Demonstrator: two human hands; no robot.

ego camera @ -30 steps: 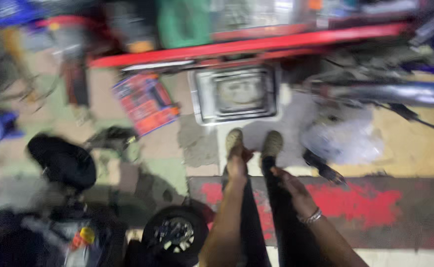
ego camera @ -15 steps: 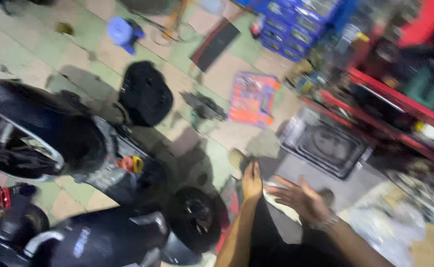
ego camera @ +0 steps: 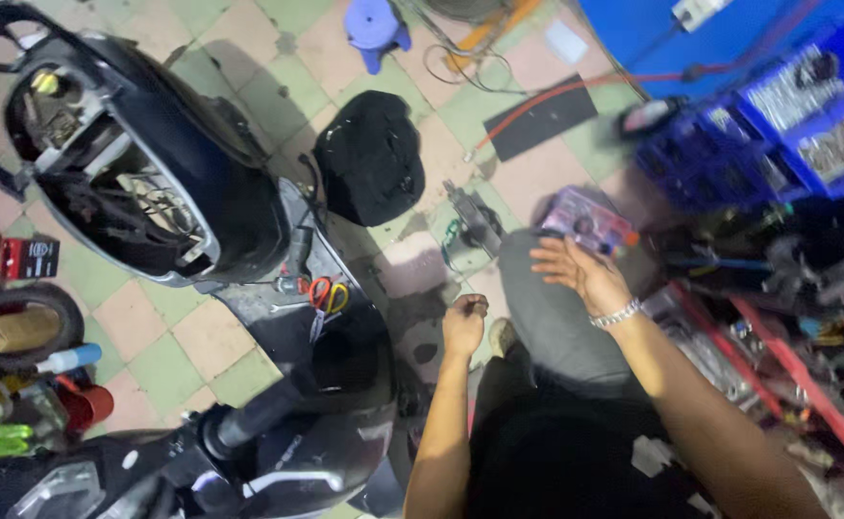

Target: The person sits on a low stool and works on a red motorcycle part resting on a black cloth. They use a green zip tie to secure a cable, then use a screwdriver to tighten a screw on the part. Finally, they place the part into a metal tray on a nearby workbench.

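A dark scooter with its seat off fills the left half of the frame, its open body showing wiring at the upper left and its handlebar at the lower left. The tiled floor runs under it. A black seat cushion lies on the tiles at upper centre, just beside the scooter. Blue parts bins stand at the upper right, above a red rack crowded with tools.

At centre, the right hand, a metal bracelet at its wrist, is spread with its fingers open and holds nothing; it hovers just below a small pink box on the floor. The left hand is curled into a loose fist; whether it grips anything cannot be told. Red and yellow-handled scissors lie on the scooter's footboard, left of that hand.
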